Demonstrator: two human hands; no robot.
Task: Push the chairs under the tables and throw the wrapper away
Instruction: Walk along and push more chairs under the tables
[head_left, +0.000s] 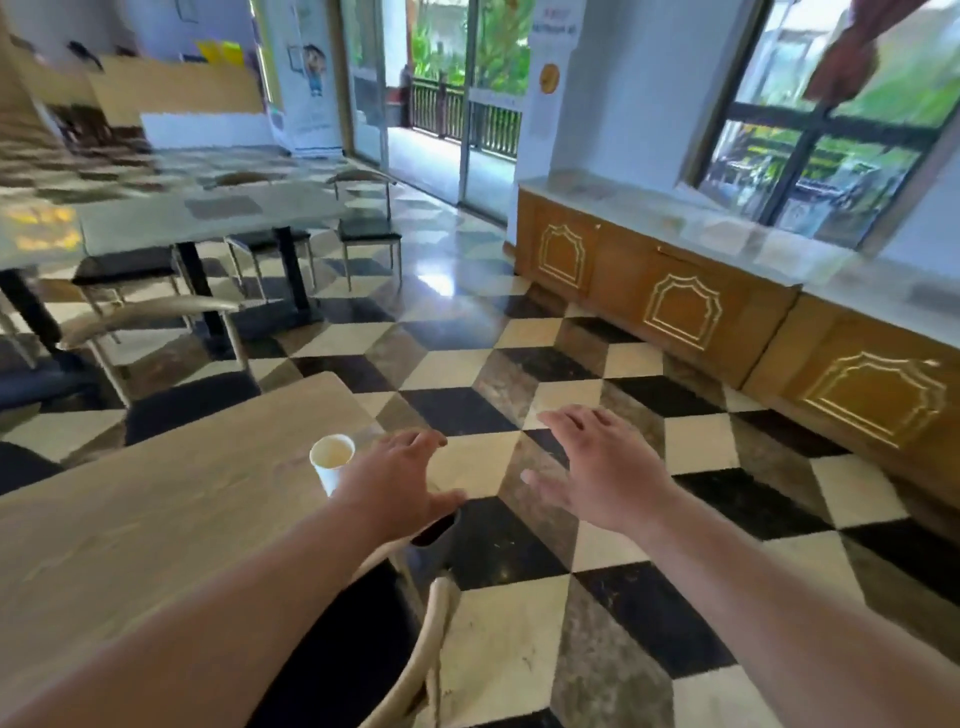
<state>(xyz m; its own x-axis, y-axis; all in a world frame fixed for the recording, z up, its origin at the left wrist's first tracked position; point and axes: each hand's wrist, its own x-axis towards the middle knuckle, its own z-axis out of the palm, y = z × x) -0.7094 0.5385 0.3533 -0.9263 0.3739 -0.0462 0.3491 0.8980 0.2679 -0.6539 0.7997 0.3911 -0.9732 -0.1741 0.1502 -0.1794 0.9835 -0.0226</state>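
Observation:
My left hand (397, 483) hovers with fingers spread over the corner of a light wooden table (156, 519), just right of a white paper cup (331, 460) that stands upright near the table's edge. My right hand (592, 465) floats open over the checkered floor, holding nothing. Below my left forearm a chair (421, 639) with a curved pale backrest and a dark seat sits tucked partly under the table. Another chair (171, 358) with a pale curved back stands at the table's far side. No wrapper shows.
A grey table (208, 215) with several dark-seated chairs (370, 228) stands further back at left. Wooden cabinets (680, 306) with a pale counter line the right wall under a window. Glass doors (431, 104) open onto a balcony. Another person's hand (841, 67) shows at top right.

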